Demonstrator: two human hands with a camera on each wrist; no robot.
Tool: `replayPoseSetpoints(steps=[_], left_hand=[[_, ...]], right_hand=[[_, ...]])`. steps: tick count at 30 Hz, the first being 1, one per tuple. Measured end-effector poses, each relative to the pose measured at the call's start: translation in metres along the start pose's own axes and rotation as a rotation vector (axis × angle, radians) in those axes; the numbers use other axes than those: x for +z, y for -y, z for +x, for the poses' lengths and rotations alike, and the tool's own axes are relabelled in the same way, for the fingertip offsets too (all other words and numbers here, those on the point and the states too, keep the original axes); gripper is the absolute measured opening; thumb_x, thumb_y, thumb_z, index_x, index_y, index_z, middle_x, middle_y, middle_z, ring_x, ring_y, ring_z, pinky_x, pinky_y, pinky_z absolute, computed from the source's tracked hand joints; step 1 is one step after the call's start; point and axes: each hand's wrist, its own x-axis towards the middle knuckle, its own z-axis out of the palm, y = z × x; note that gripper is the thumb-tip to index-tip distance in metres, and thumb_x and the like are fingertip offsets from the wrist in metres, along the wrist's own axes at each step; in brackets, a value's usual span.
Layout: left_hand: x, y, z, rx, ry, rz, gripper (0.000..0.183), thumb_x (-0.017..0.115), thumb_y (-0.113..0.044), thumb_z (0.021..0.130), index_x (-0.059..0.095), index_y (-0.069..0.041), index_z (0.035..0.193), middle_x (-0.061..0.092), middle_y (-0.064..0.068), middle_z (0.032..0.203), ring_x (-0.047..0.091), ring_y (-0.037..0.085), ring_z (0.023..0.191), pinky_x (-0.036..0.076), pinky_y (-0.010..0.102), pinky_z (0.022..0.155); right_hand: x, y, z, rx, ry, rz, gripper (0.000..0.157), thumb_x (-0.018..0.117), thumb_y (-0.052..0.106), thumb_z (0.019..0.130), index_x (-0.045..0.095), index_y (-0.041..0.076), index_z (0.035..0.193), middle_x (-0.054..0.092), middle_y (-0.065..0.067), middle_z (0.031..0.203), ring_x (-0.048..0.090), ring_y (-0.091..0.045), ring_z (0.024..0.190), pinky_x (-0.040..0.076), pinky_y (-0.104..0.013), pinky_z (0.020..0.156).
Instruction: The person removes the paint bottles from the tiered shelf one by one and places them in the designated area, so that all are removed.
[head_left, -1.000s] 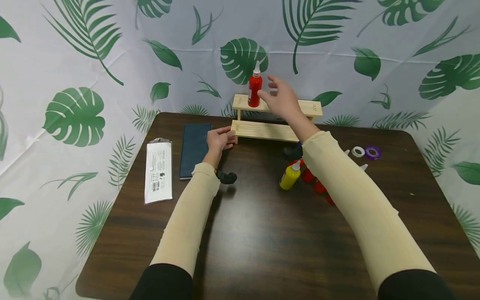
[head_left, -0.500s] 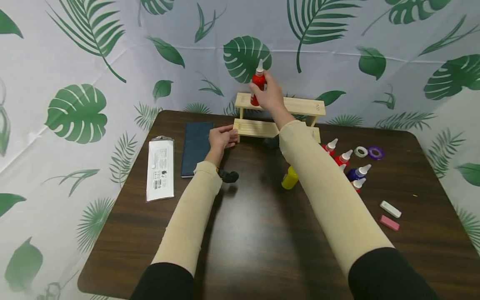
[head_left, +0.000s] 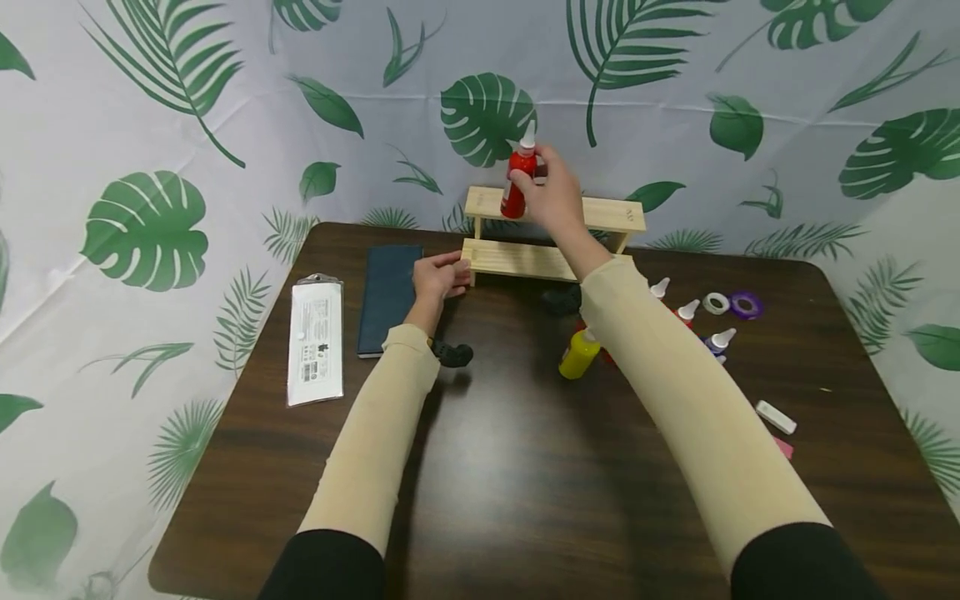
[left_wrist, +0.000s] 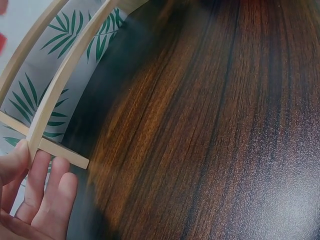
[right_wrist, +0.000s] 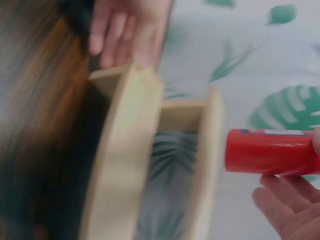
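My right hand (head_left: 557, 193) grips a red squeeze bottle (head_left: 517, 183) with a white nozzle, upright at the upper step of a two-step wooden stand (head_left: 611, 215). In the right wrist view the base of the red bottle (right_wrist: 255, 151) shows a small gap from the stand's upper board (right_wrist: 206, 165). My left hand (head_left: 437, 279) pinches the left end of the stand's lower board. The left wrist view shows the left hand's thumb and fingers (left_wrist: 40, 185) on either side of that board (left_wrist: 55, 95).
A yellow bottle (head_left: 579, 355) stands before the stand, with red and blue bottles (head_left: 720, 340) partly hidden by the right sleeve. Rolls of tape (head_left: 746, 305) and a white block (head_left: 776, 417) lie right. A dark notebook (head_left: 386, 292) and a white package (head_left: 316, 342) lie left.
My right hand has closed around the red bottle and moved it slightly to the right along the upper step. The left hand stays at the stand's left end.
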Motion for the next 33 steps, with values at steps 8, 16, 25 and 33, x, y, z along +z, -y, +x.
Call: replayPoseSetpoints(steps=[8, 16, 25, 33], left_hand=[[-0.004, 0.001, -0.004, 0.002, -0.006, 0.009, 0.028, 0.074, -0.018, 0.085, 0.073, -0.015, 0.113, 0.073, 0.010, 0.091, 0.072, 0.019, 0.076, 0.059, 0.031, 0.064], [-0.002, -0.001, -0.007, 0.009, -0.001, 0.013, 0.028, 0.074, -0.019, 0.085, 0.073, -0.015, 0.113, 0.074, 0.010, 0.091, 0.072, 0.020, 0.078, 0.060, 0.032, 0.065], [-0.002, -0.002, -0.006, 0.011, -0.010, 0.010, 0.028, 0.075, -0.020, 0.084, 0.073, -0.015, 0.112, 0.074, 0.009, 0.091, 0.072, 0.018, 0.074, 0.059, 0.032, 0.064], [0.000, -0.001, -0.005, 0.006, -0.017, 0.018, 0.027, 0.075, -0.020, 0.084, 0.074, -0.016, 0.111, 0.074, 0.008, 0.090, 0.072, 0.017, 0.073, 0.060, 0.032, 0.064]], right_hand=[[-0.059, 0.010, -0.066, -0.092, 0.027, 0.071, 0.053, 0.061, 0.038, 0.093, 0.045, 0.023, 0.142, 0.054, -0.004, 0.135, 0.056, -0.022, 0.113, 0.053, -0.036, 0.089], [-0.110, -0.008, -0.154, -0.110, 0.023, 0.069, 0.051, 0.062, 0.037, 0.093, 0.048, 0.028, 0.141, 0.055, -0.006, 0.135, 0.061, -0.029, 0.111, 0.055, -0.035, 0.087], [-0.126, -0.053, -0.216, -0.082, 0.015, -0.035, 0.048, 0.064, 0.028, 0.092, 0.051, 0.023, 0.138, 0.059, -0.012, 0.130, 0.063, -0.030, 0.102, 0.048, -0.009, 0.074], [-0.103, -0.107, -0.233, -0.024, 0.072, -0.078, 0.055, 0.064, 0.034, 0.092, 0.048, 0.008, 0.137, 0.057, -0.021, 0.129, 0.061, -0.040, 0.105, 0.053, -0.052, 0.086]])
